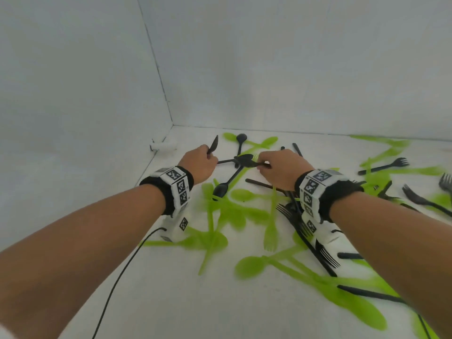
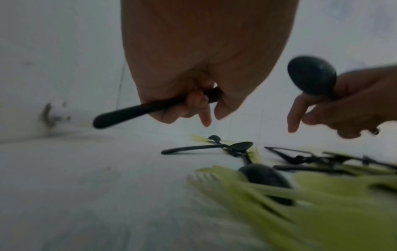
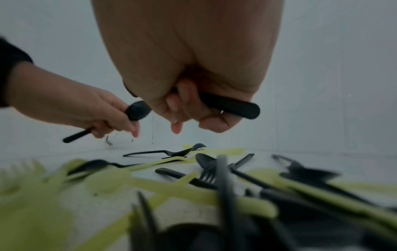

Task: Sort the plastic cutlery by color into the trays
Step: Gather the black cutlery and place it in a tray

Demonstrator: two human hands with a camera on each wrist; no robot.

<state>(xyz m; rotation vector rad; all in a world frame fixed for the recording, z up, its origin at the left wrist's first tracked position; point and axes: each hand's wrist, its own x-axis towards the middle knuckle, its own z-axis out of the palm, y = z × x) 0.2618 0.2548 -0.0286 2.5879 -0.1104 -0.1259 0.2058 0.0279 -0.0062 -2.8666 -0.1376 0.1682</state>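
Black and lime-green plastic cutlery lies scattered over the white table [image 1: 171,289]. My left hand [image 1: 200,162] hovers over the far left of the pile and grips a black spoon [image 1: 214,144]; its handle [image 2: 128,113] sticks out to the left of the curled fingers. My right hand [image 1: 281,170] is close beside it and grips another black spoon [image 1: 254,164], bowl [image 2: 311,78] towards the left hand, handle [image 3: 232,107] out to the right. Under both hands lie more black spoons [image 1: 221,189] crossed over green pieces [image 1: 270,231]. No tray is in view.
White walls [image 1: 85,94] close the table on the left and at the back. A small white object [image 1: 162,145] sits in the far left corner. Black forks [image 1: 384,166] and green cutlery spread to the right. A black cable [image 1: 117,277] trails from my left wrist.
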